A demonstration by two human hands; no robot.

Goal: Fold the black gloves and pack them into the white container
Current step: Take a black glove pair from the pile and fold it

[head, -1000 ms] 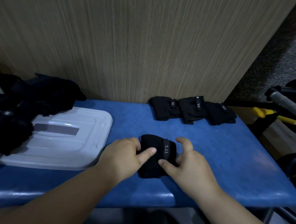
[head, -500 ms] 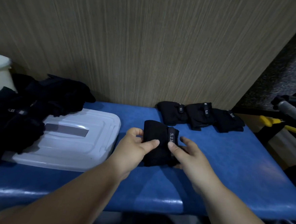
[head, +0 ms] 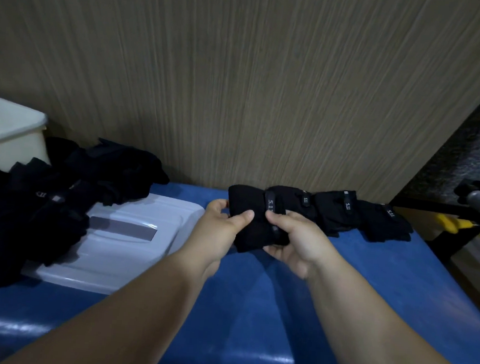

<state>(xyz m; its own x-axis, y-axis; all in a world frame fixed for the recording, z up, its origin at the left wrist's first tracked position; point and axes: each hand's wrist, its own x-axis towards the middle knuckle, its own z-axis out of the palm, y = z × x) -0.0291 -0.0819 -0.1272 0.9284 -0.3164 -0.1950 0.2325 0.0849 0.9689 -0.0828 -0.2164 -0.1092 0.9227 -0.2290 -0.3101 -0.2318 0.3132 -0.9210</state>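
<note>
Both hands pinch one folded black glove (head: 254, 219): left hand (head: 218, 231) on its left edge, right hand (head: 297, 240) underneath with thumb on the strap. It is lifted above the blue bench (head: 280, 312), long axis running away from the person, label facing up. To set it well, I would keep the fold pressed flat and align it beside the row of folded gloves (head: 344, 214).

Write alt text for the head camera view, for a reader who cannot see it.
Both hands, left and right, hold a folded black glove above a blue bench. Three folded gloves line the wall; unfolded gloves cover a white lid beside a white container.
</note>
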